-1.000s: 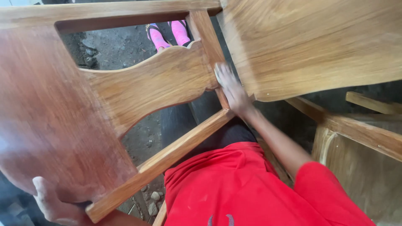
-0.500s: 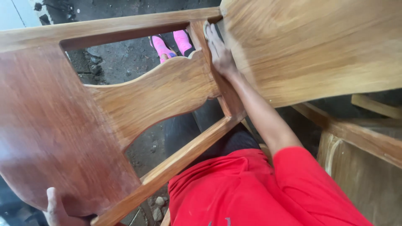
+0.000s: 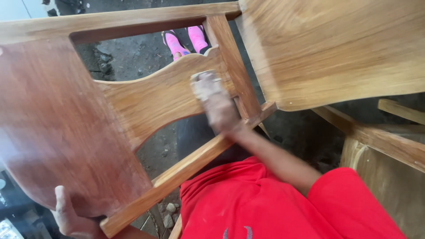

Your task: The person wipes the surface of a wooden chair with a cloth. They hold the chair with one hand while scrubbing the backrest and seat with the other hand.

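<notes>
Chair frame of brown wood lies tilted across the person's lap, filling the view from near left to far right. Nearest, the left hand has its fingers clasped around the frame's lower left corner. Further in, the right hand presses flat, fingers outstretched, on the curved middle splat. Beyond, pink shoes stand on the dirt floor.

The person wore a bright red shirt with short sleeves, and pink sandals on the feet.
</notes>
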